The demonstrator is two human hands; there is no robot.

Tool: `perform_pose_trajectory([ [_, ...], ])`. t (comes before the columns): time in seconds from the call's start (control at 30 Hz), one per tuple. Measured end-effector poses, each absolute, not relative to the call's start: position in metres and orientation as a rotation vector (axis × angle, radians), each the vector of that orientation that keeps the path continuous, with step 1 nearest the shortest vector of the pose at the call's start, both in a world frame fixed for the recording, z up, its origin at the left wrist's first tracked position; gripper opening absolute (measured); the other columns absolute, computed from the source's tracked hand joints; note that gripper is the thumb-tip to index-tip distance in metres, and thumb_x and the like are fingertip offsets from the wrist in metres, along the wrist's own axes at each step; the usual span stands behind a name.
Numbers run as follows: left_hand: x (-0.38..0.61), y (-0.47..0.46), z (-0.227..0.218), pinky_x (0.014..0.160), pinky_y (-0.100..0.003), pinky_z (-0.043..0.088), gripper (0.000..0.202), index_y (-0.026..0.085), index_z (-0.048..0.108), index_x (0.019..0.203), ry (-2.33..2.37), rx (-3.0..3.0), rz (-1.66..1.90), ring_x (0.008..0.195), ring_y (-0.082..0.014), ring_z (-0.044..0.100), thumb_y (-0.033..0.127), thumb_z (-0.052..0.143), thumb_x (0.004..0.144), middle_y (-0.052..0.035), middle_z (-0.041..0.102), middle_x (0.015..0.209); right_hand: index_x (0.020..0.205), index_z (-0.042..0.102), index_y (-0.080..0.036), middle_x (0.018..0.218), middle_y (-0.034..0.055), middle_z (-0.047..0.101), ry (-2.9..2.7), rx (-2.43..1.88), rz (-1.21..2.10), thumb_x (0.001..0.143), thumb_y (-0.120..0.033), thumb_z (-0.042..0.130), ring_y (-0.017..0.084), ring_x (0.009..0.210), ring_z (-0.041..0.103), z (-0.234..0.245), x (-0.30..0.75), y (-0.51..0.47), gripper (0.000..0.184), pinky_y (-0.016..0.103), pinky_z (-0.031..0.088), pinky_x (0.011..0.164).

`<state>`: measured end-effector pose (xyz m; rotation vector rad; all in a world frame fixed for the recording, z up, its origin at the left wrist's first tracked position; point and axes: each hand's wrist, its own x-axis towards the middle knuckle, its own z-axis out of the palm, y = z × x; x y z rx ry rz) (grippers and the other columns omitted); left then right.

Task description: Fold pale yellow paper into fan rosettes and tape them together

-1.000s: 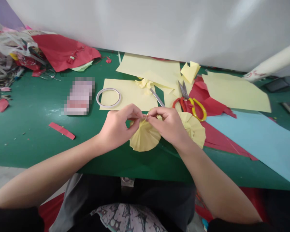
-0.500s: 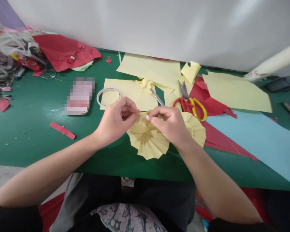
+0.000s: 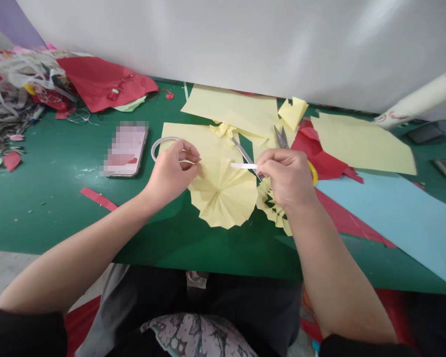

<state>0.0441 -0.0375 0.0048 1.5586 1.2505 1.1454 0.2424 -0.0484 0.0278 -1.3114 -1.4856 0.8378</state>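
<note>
Step in hand: judged to be work on the pleated disc (image 3: pixel 226 201), with the white strip (image 3: pixel 244 166) being handled separately.
Next move: appears to call for a steady left hold and a light right one, sparing the pleats.
Red strip: one, left part of the worktop (image 3: pixel 52 198), nearer the front edge than the phone.
Phone (image 3: pixel 128 148): one, behind the red strip (image 3: pixel 96 198).
Tape ring (image 3: pixel 154 148): one, partly hidden by the left hand (image 3: pixel 173 168).
Left hand: grip appears pinched on the disc's upper left rim; exact contact is hidden.
Pleated disc: one, front middle of the worktop.
White strip: one, free end over the disc's upper right; contact cannot be told.
Right hand (image 3: pixel 288 176): grip clamped on the strip's right end.
Scissors (image 3: pixel 282 139): one pair, partly behind the right hand.
Blue sheet (image 3: pixel 394 208): one, reaching toward the front right corner.
</note>
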Motion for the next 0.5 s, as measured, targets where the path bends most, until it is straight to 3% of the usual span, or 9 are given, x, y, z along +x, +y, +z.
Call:
perform_pose_trajectory([
  [0.23,0.0440,-0.0377,0.0037,0.053,-0.017,0.046,0.022,0.017,0.047,0.074,1.233,1.631,1.152,0.076,-0.0102,0.057,0.001,0.050,0.060,-0.0006,0.055,0.077,0.045,0.046,-0.020,0.044,-0.0034,0.035,-1.332,-1.376,0.586,0.067,-0.018,0.050,0.008,0.044,0.033,0.0273,0.2531,-0.0404,0.023,0.026,0.028,0.045],
  [0.37,0.0453,-0.0398,0.0053,0.056,-0.019,0.047,0.021,0.017,0.046,0.076,1.207,1.636,1.117,0.073,-0.0101,0.058,0.002,0.050,0.063,-0.0003,0.056,0.075,0.057,0.052,-0.020,0.046,-0.0032,0.043,-1.459,-1.598,0.441,0.073,-0.023,0.053,0.010,0.045,0.042,0.0249,0.2544,-0.0415,0.016,0.028,0.034,0.049],
  [0.43,0.0459,-0.0409,0.0059,0.057,-0.021,0.047,0.021,0.017,0.046,0.077,1.205,1.644,1.101,0.072,-0.0104,0.059,0.001,0.050,0.063,-0.0002,0.057,0.075,0.070,0.057,-0.019,0.057,0.0005,0.054,-1.582,-1.667,0.416,0.075,-0.018,0.049,0.014,0.054,0.052,0.0224,0.2543,-0.0409,0.010,0.032,0.040,0.057],
  [0.5,0.0465,-0.0422,0.0063,0.059,-0.021,0.048,0.022,0.017,0.046,0.078,1.202,1.664,1.091,0.073,-0.0108,0.060,0.001,0.049,0.064,-0.0002,0.058,0.075,0.079,0.060,-0.019,0.080,0.0067,0.060,-1.679,-1.680,0.334,0.074,-0.009,0.044,0.019,0.076,0.059,0.0206,0.2533,-0.0400,0.019,0.037,0.044,0.070],
])
